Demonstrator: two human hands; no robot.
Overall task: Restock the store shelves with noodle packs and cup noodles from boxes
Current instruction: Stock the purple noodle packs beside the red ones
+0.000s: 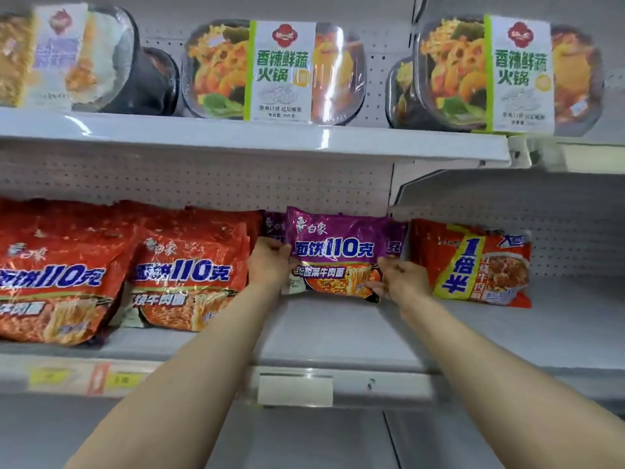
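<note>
A purple noodle pack (334, 245) stands upright on the middle shelf (338, 336), in front of other purple packs (272, 225). My left hand (269, 265) grips its left edge. My right hand (400, 279) grips its lower right corner. Both forearms reach up from the bottom of the view. Red noodle packs (189, 269) lean in rows to the left. A red and yellow pack (473, 262) stands to the right on the neighbouring shelf section.
The upper shelf (253, 137) holds black hotpot bowls with white and green sleeves (274, 71), (507, 74). Yellow price tags (50, 377) and a blank label holder (296, 389) run along the middle shelf's front edge. Bare shelf surface lies in front of the purple pack.
</note>
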